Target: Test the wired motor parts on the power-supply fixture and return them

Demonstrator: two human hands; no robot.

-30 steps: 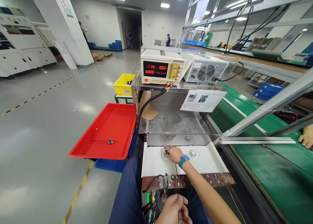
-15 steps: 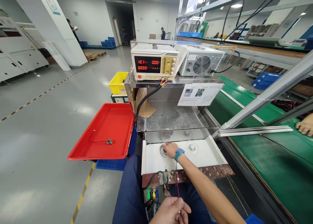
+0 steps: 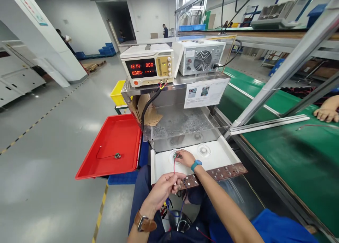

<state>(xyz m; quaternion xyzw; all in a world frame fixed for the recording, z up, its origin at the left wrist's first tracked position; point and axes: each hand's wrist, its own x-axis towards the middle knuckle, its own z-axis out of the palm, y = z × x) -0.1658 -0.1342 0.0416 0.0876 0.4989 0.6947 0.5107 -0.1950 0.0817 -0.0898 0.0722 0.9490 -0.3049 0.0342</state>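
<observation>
My right hand, with a blue wristband, pinches a small round circuit board over a round recess in the white fixture tray. A thin red wire runs from the board down to my left hand, whose fingers are closed on the wire ends just above the brown terminal strip. Clip leads hang below the strip. Behind the tray a power supply shows 12.14 in red digits.
A red tray at the left holds one wired round board. A second unit with a fan sits beside the supply. A green conveyor runs at the right, where another person's hand rests. A yellow bin stands behind.
My left hand has risen from my lap to the terminal strip, still on the red wire. My right hand stays at the recess. The view has turned to the right.
</observation>
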